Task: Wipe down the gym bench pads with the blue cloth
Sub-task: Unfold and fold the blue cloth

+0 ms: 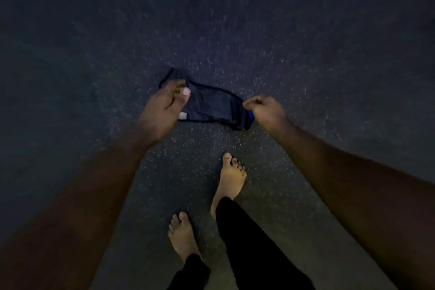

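Blue cloth [211, 105] between both hands

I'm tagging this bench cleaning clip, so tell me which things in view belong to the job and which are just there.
For the job: blue cloth, held between the left hand and the right hand, one at each end.
Just there: speckled floor, bare feet, black trouser legs. No bench pad shows.

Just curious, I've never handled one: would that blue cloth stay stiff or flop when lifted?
Probably floppy: the cloth sags and folds between the left hand and right hand. Likely light too, since pinches at its ends seem to carry it.
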Demonstrator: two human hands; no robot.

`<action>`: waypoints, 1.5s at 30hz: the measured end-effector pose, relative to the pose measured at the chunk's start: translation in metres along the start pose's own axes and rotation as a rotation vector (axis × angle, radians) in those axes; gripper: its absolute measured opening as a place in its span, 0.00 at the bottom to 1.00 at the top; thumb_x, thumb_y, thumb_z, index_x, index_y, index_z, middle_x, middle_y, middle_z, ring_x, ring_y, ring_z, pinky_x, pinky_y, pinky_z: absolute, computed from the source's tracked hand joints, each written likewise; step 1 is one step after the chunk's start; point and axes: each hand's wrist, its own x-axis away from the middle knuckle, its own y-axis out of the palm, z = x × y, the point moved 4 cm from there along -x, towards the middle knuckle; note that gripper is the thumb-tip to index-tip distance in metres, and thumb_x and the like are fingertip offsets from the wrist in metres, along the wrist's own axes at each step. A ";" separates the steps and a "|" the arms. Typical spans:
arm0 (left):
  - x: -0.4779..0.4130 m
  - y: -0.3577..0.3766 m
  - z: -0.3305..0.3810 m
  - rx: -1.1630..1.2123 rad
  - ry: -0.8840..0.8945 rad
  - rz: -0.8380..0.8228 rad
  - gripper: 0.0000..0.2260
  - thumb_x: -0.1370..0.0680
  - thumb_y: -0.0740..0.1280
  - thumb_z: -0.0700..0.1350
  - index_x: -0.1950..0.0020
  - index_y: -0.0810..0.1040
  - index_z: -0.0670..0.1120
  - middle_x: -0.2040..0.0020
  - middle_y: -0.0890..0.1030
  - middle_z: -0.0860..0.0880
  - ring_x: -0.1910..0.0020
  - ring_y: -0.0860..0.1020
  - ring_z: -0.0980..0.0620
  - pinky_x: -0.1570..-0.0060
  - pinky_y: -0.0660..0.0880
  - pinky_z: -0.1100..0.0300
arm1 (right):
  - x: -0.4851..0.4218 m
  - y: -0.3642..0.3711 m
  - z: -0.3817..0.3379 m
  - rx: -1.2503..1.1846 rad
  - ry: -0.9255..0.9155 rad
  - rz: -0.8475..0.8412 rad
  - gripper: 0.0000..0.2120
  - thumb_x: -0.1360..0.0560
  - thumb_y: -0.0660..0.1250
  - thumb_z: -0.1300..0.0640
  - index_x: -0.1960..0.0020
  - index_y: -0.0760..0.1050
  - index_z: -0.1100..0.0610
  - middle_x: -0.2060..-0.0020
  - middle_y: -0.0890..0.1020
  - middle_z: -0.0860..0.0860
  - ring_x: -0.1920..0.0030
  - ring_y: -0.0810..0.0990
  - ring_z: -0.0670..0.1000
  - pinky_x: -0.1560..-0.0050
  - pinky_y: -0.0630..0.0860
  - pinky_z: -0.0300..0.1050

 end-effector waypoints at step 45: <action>0.501 -0.355 0.634 -0.265 0.818 0.143 0.04 0.22 0.65 0.41 0.55 0.75 0.48 0.59 0.76 0.49 0.60 0.74 0.53 0.63 0.71 0.67 | 0.820 -0.382 -0.452 0.074 -1.303 0.626 0.11 0.34 0.62 0.67 0.58 0.69 0.53 0.60 0.83 0.51 0.55 0.82 0.54 0.53 0.77 0.47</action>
